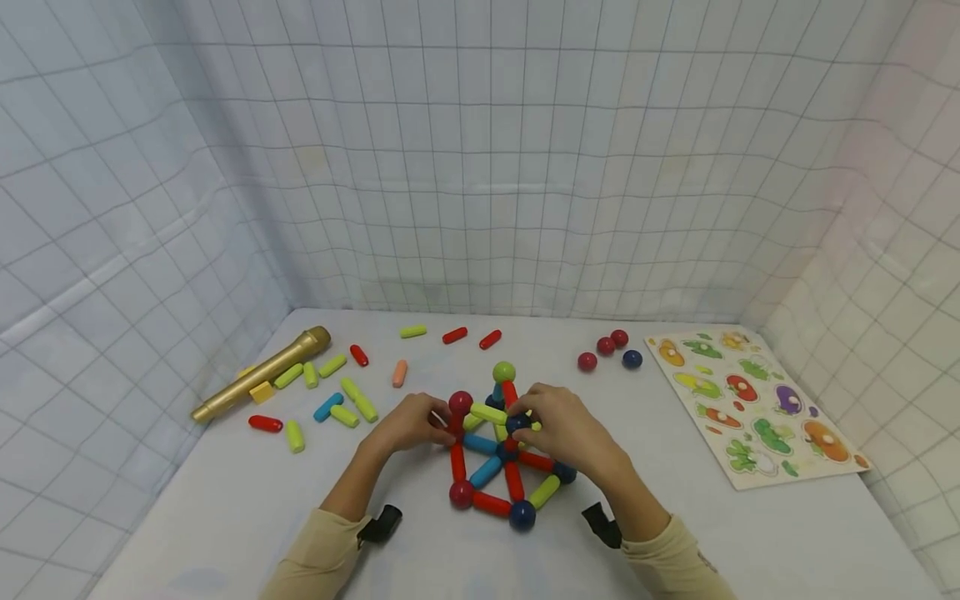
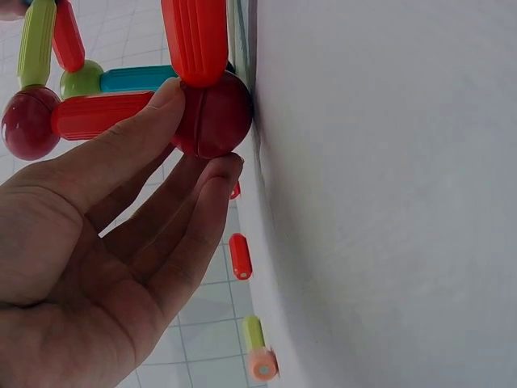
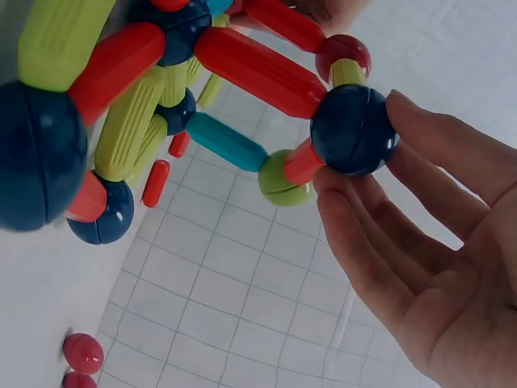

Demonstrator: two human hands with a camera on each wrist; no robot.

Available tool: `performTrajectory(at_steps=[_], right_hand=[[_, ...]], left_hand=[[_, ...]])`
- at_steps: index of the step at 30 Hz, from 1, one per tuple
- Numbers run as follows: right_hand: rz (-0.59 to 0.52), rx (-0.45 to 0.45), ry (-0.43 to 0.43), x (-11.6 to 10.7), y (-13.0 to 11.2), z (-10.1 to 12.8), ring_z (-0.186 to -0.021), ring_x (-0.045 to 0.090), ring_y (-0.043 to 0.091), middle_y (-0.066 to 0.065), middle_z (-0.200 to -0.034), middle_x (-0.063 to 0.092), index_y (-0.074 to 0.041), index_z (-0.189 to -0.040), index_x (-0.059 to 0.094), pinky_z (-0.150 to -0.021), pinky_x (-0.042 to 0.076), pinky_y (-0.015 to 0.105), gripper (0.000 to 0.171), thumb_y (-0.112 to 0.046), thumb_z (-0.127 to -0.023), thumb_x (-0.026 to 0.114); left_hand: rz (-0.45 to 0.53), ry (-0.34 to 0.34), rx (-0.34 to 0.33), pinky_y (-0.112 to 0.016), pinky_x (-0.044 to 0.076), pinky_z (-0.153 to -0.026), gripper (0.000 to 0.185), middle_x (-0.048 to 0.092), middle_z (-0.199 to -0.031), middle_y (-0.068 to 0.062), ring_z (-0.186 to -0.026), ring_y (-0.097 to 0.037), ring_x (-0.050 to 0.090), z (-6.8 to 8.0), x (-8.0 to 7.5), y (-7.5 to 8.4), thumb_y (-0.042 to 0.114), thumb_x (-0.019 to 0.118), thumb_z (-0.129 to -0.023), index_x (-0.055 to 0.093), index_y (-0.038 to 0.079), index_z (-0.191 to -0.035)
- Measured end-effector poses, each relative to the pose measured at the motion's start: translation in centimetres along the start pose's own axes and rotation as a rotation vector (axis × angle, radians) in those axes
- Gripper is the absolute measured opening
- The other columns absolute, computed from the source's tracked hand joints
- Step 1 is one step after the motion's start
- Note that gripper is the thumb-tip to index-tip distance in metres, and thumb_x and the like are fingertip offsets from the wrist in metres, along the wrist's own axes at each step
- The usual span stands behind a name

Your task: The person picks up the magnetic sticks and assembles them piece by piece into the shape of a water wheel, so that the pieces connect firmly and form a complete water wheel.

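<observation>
1. Left hand (image 1: 408, 423) had thumb and fingers pinching a shiny dark red ball (image 2: 214, 121) low on the build; right hand (image 1: 562, 423) was pinching a glossy, seamed navy ball (image 3: 353, 129) up top.
2. The ball-and-rod frame (image 1: 509, 451) sat right between both hands: smooth round balls, grooved stubby rods in red, blue and lime.
3. Spare balls past the right hand: three red balls (image 1: 587, 362) plus one blue ball (image 1: 632, 359).
4. Loose rods beyond and left of the left hand: four red rods (image 1: 266, 423), one blue rod (image 1: 328, 407), one orange rod (image 1: 400, 373), several lime rods (image 1: 295, 436). One gold microphone (image 1: 262, 374) lay out there too.
5. Flat veggie-picture board (image 1: 761, 404), off to the right hand's right.
6. Smooth white table (image 1: 450, 558) under the hands, wrinkly grid-lined cloth walls (image 1: 480, 150) around.
</observation>
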State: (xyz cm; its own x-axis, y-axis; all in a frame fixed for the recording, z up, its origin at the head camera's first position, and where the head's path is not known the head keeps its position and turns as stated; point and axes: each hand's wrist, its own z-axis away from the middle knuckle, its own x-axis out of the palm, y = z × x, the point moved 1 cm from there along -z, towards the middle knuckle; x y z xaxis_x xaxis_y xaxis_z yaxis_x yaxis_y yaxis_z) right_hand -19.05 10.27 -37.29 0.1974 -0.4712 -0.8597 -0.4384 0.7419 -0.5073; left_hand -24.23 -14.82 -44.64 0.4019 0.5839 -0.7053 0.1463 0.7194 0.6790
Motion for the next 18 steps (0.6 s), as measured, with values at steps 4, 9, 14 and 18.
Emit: performTrajectory(at_steps=[4, 9, 14, 18], right_hand=[[-0.009, 0.0, 0.017, 0.47, -0.14, 0.1, -0.096, 0.059, 0.019, 0.003, -0.104, 0.067, -0.011, -0.107, 0.074, -0.08, 0.055, 0.034, 0.026, -0.016, -0.083, 0.077], [-0.003, -0.037, 0.027, 0.8, -0.36, 0.19, -0.093, 0.058, 0.015, 0.001, -0.101, 0.066, -0.011, -0.108, 0.074, -0.078, 0.053, 0.031, 0.026, -0.019, -0.083, 0.077], [-0.001, -0.065, 0.048, 0.84, -0.14, 0.28, -0.092, 0.061, 0.016, -0.001, -0.102, 0.067, -0.013, -0.111, 0.073, -0.078, 0.054, 0.029, 0.029, -0.019, -0.083, 0.077], [-0.017, -0.105, 0.064, 0.87, 0.2, 0.24, -0.094, 0.065, 0.018, -0.001, -0.105, 0.069, -0.013, -0.113, 0.072, -0.08, 0.056, 0.03, 0.03, -0.017, -0.083, 0.077]], left_hand=[[0.018, 0.005, -0.014, -0.031, 0.056, -0.079, 0.024, 0.071, -0.094, -0.003, -0.082, -0.013, 0.062, -0.03, 0.15, -0.01, 0.011, 0.079, -0.079, 0.073, 0.007, -0.103], [0.015, 0.009, -0.017, -0.031, 0.057, -0.078, 0.025, 0.071, -0.092, -0.004, -0.08, -0.013, 0.062, -0.03, 0.25, -0.04, 0.012, 0.081, -0.078, 0.072, 0.006, -0.101], [0.002, 0.026, 0.003, -0.032, 0.057, -0.078, 0.025, 0.072, -0.093, -0.004, -0.081, -0.014, 0.063, -0.22, 0.09, -0.21, 0.012, 0.081, -0.078, 0.072, 0.006, -0.101], [-0.001, 0.046, -0.023, -0.032, 0.057, -0.077, 0.026, 0.072, -0.093, -0.003, -0.082, -0.014, 0.063, -0.7, -0.2, -0.21, 0.011, 0.081, -0.078, 0.073, 0.005, -0.102]])
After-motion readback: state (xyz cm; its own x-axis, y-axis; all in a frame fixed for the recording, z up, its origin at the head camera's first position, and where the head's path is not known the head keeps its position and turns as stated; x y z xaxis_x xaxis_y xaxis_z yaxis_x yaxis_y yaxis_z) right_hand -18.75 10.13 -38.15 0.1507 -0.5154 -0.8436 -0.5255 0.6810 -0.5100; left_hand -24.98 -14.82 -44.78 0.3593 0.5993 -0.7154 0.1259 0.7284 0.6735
